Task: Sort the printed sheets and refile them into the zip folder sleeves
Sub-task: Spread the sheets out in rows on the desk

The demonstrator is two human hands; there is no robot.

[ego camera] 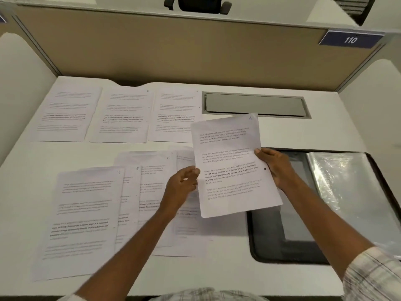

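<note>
White cubicle desk (325,131), backed by a tan partition (173,51) with a blue plate reading 110 (350,39) at one o'clock: a person sorts printed pages at the workstation. The right hand (275,165) holds up a sheet marked 4 (232,161) near the centre of the desk, the thumb pressed on the printed face at the sheet's right edge and the fingers tucked behind it, so the page is lifted and tilted above the desk. The left hand (184,183) sits at the sheet's nine o'clock with fingers loosely spread and gripping nothing; motion blur hides whether the fingertips touch the paper's edge. Three printed sheets (124,115) lie side by side in a row from ten to twelve o'clock, beside a grey cable-tray cover (256,104) set into the desk. Overlapping fanned sheets (86,213), with handwritten corner numbers 9, 8, 6 and 7 showing, spread from seven o'clock toward the centre, partly under the left forearm. A black zip folder (271,235) lies open at four o'clock, its clear sleeves (347,187) glinting at three o'clock.
</note>
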